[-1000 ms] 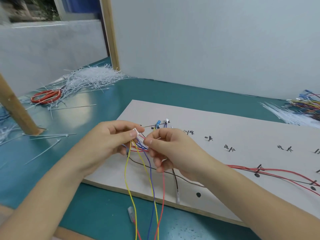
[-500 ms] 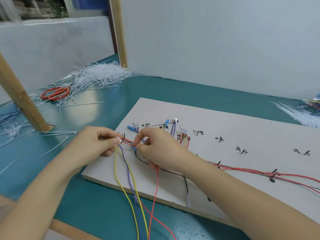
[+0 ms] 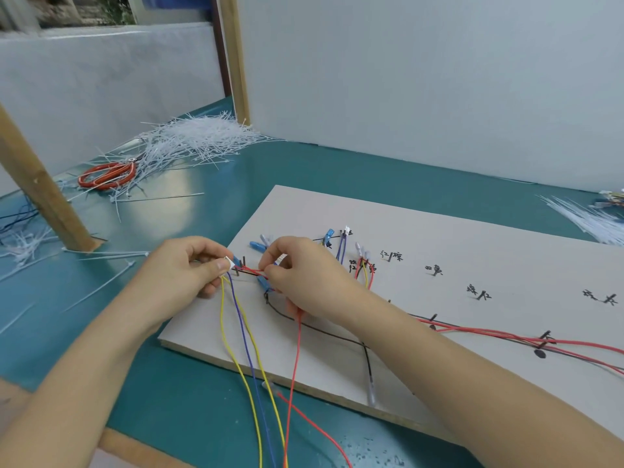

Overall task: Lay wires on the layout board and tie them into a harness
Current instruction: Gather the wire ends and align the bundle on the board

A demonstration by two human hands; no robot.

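Seating wires at the board's [image 3: 439, 231] near-left corner: left hand [image 3: 182, 271] pinches a white plug [image 3: 229, 262], right hand [image 3: 304, 275] pinches red wire [image 3: 251, 270] by the pins. Best keep strands taut, untangled; yellow and purple wires [image 3: 243, 332] dangle off the bench [image 3: 304, 163] edge.

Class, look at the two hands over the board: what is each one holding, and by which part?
The left hand pinches the small white connector where the yellow and blue wires end. The right hand pinches the red wires partway along, near the board's left pegs.
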